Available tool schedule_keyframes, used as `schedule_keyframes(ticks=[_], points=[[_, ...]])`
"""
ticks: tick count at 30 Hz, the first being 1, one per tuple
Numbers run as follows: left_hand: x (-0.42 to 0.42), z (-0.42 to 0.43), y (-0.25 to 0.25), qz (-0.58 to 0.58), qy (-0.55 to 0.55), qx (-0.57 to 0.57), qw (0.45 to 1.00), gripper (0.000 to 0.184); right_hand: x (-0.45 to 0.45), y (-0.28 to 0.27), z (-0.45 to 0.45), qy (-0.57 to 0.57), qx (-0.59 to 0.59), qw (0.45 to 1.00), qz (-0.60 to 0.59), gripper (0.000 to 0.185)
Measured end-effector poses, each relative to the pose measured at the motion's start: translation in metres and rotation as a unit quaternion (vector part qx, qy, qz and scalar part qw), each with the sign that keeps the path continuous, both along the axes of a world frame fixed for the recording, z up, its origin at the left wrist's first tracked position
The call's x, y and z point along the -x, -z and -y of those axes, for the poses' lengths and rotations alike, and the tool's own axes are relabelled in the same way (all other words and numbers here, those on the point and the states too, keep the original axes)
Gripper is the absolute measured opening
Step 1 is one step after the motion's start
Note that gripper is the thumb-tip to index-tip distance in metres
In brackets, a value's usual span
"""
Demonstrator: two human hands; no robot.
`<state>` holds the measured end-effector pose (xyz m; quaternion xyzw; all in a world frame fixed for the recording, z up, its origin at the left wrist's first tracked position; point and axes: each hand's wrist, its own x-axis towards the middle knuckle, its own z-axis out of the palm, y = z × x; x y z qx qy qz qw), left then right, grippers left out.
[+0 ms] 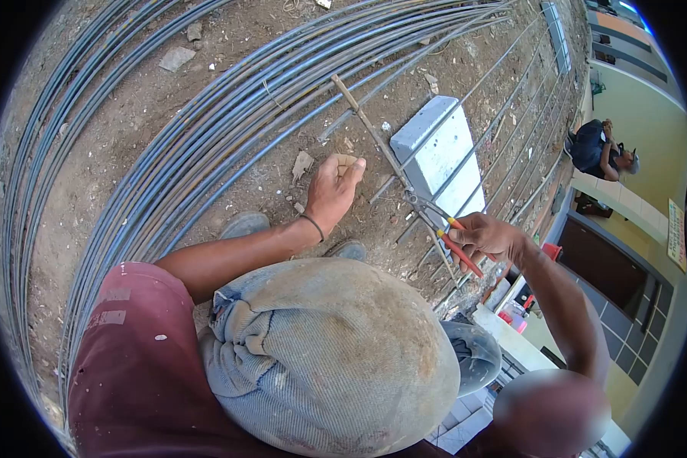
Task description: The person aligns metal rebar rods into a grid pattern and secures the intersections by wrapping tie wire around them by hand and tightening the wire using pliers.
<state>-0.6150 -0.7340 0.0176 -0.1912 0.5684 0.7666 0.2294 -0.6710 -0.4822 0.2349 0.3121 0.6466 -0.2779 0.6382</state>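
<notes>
My right hand (pixel 484 237) is closed around the handles of a pair of pliers (pixel 459 253) with red and yellow grips. Their grey jaws are at a crossing of a rusty rod (pixel 368 126) and a thin steel bar (pixel 502 114). To the left of this rod, my left hand (pixel 334 195) is raised above the soil, fingers curled and thumb pressed against the index finger. Whatever may be in that pinch is too small to make out. Under the bars lies a white block (pixel 443 149), beside the pliers.
Long bundled steel bars (pixel 206 114) curve across the ground on the left. A second pale block (pixel 556 38) supports the far end of the bars. A person (pixel 599 149) sits by the building at right. Grey-blue cloth (pixel 328 359) hides much of the near view.
</notes>
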Motion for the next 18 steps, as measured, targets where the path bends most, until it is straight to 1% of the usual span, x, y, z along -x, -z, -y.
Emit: schedule_keyframes(ticks=[1, 2, 3, 4, 5, 6, 7, 8, 9, 10, 11, 12, 14, 15, 17, 18], points=[[-0.006, 0.007, 0.0, 0.002, 0.036, -0.025, 0.999, 0.045, -0.008, 0.002, -0.005, -0.032, 0.005, 0.999, -0.026, 0.04], [-0.01, 0.018, -0.006, 0.03, 0.097, -0.085, 0.991, 0.04, -0.01, -0.004, -0.003, -0.054, 0.023, 0.998, -0.04, 0.04], [-0.015, 0.022, -0.007, 0.026, 0.104, -0.08, 0.991, 0.04, -0.015, -0.007, -0.002, -0.047, 0.026, 0.997, -0.046, 0.04], [-0.02, 0.025, -0.008, 0.009, 0.153, -0.167, 0.974, 0.042, -0.023, -0.01, -0.002, -0.006, 0.057, 0.997, -0.043, 0.037], [-0.024, 0.026, -0.01, -0.005, 0.204, -0.252, 0.946, 0.044, -0.032, -0.014, -0.002, 0.036, 0.087, 0.995, -0.04, 0.035], [-0.025, 0.024, -0.017, -0.008, 0.218, -0.247, 0.944, 0.044, -0.043, -0.017, 0.002, 0.095, 0.122, 0.987, -0.046, 0.03], [-0.027, 0.017, -0.026, 0.001, 0.173, -0.311, 0.934, 0.047, -0.052, -0.019, 0.006, 0.109, 0.126, 0.984, -0.055, 0.03], [-0.028, 0.015, -0.035, 0.013, 0.129, -0.374, 0.918, 0.052, -0.063, -0.019, 0.01, 0.145, 0.157, 0.976, -0.052, 0.028], [-0.024, 0.015, -0.04, 0.012, 0.15, -0.369, 0.917, 0.052, -0.076, -0.018, 0.012, 0.182, 0.188, 0.964, -0.053, 0.026], [-0.017, 0.013, -0.044, 0.097, 0.178, -0.45, 0.87, 0.056, -0.088, -0.015, 0.011, 0.203, 0.233, 0.95, -0.052, 0.025], [-0.009, 0.011, -0.048, 0.186, 0.201, -0.521, 0.809, 0.061, -0.097, -0.013, 0.01, 0.22, 0.238, 0.944, -0.065, 0.025], [-0.003, 0.006, -0.054, 0.19, 0.22, -0.512, 0.808, 0.061, -0.106, -0.012, 0.009, 0.198, 0.237, 0.949, -0.06, 0.026], [0.004, -0.008, -0.064, 0.255, 0.305, -0.576, 0.715, 0.053, -0.125, -0.01, 0.003, 0.158, 0.239, 0.956, -0.056, 0.027], [0.004, -0.018, -0.059, 0.264, 0.319, -0.566, 0.713, 0.053, -0.135, -0.011, 0.0, 0.175, 0.244, 0.952, -0.064, 0.027], [-0.001, -0.042, -0.048, 0.16, 0.4, -0.457, 0.778, 0.04, -0.151, -0.019, -0.007, 0.139, 0.213, 0.964, -0.083, 0.029], [-0.001, -0.05, -0.06, 0.157, 0.402, -0.433, 0.791, 0.029, -0.158, -0.023, -0.011, 0.14, 0.221, 0.96, -0.099, 0.029]])
